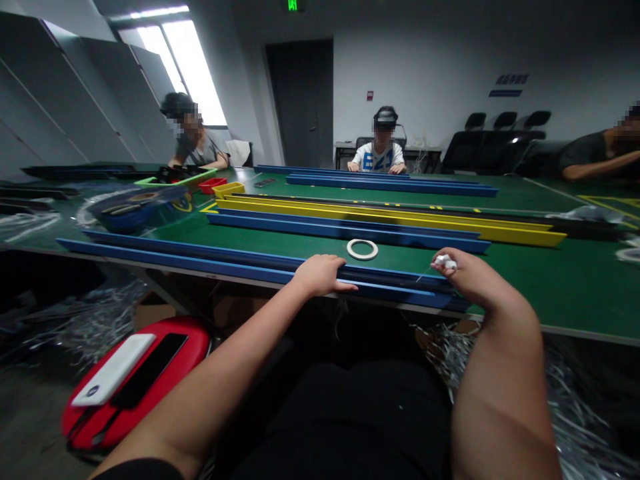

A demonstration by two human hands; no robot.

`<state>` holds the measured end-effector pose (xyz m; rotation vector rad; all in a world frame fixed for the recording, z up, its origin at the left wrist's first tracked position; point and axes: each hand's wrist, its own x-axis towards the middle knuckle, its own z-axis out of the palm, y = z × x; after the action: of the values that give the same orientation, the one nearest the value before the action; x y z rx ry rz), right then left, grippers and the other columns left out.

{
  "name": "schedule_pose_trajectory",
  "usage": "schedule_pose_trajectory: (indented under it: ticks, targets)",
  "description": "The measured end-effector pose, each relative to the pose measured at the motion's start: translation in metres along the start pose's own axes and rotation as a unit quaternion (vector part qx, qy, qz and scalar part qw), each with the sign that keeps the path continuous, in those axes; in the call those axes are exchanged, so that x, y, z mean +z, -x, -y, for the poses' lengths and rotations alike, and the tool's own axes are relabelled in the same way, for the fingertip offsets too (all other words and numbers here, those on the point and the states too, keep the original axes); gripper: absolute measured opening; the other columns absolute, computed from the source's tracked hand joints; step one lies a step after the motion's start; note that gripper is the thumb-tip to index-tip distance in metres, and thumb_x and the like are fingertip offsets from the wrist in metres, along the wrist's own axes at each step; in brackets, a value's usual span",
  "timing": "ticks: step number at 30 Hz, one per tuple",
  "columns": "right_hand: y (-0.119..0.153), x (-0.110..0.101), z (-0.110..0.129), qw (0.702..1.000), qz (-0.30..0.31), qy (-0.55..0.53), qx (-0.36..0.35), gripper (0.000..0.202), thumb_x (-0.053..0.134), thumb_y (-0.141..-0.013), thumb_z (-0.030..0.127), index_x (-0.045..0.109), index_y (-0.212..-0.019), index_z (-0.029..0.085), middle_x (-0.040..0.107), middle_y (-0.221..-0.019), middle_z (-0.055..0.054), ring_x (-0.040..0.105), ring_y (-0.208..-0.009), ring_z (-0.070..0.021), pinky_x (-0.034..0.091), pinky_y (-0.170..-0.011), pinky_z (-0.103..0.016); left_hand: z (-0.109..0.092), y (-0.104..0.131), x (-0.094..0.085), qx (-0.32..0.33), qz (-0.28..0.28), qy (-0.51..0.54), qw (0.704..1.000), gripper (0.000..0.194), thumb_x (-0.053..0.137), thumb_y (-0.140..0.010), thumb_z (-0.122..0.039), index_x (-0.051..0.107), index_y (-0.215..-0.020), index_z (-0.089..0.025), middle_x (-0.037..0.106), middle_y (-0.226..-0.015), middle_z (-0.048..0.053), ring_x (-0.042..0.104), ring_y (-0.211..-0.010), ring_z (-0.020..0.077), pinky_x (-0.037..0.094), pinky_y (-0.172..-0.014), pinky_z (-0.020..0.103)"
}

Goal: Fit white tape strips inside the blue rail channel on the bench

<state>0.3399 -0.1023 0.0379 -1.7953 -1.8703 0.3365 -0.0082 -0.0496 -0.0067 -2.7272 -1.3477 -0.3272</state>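
Observation:
A long blue channel [190, 260] with a black strip in it lies along the near table edge. My left hand [321, 275] grips it near the middle, fingers over the top and thumb along the near side. Above its right end is my right hand [467, 270], closed on a small white object [444, 261]. A thin pale tip sticks out from that object towards the black strip; its exact kind is unclear. A white tape roll [362, 250] lies flat on the green table [525, 280], between and beyond my hands.
Farther back lie another blue channel [340, 229], a yellow channel [400, 217] and more blue channels [390, 183]. Red [213, 185] and yellow bins [229, 190] stand back left. Several people sit around the table. A red stool [165, 373] holds a white box and a phone.

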Motion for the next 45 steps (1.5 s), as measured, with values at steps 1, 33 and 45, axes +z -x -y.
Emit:
schedule_pose_trajectory:
  ticks: [1, 33, 45]
  targets:
    - [0.001, -0.001, 0.005, 1.000, -0.010, -0.028, -0.008, 0.027, 0.057, -0.084, 0.046, 0.063, -0.094, 0.022, 0.067, -0.085, -0.005, 0.058, -0.074, -0.0195, 0.042, -0.063, -0.031, 0.000, 0.000, 0.000, -0.002, 0.001, 0.000, 1.000, 0.083, 0.040, -0.072, -0.089, 0.062, -0.118, -0.023, 0.069, -0.112, 0.010, 0.065, -0.105, 0.0295, 0.047, -0.090, 0.037]
    - [0.010, 0.030, 0.020, 0.821, -0.144, -0.534, -0.144, 0.032, 0.057, -0.082, 0.061, 0.053, -0.081, 0.029, 0.051, -0.090, -0.002, 0.053, -0.082, -0.0179, 0.050, -0.067, -0.034, -0.002, 0.001, -0.004, -0.009, 0.009, 0.001, 1.000, 0.081, 0.043, -0.072, -0.088, 0.062, -0.118, -0.024, 0.069, -0.112, 0.010, 0.065, -0.105, 0.0298, 0.047, -0.091, 0.038]
    - [-0.010, 0.028, 0.019, 0.969, -0.013, -0.242, -0.055, 0.021, 0.058, -0.084, 0.043, 0.052, -0.092, 0.025, 0.055, -0.072, 0.003, 0.049, -0.060, -0.0132, 0.039, -0.055, -0.026, -0.002, 0.000, -0.002, -0.004, 0.003, 0.000, 1.000, 0.082, 0.043, -0.072, -0.088, 0.063, -0.118, -0.023, 0.069, -0.110, 0.010, 0.065, -0.104, 0.0296, 0.048, -0.091, 0.038]
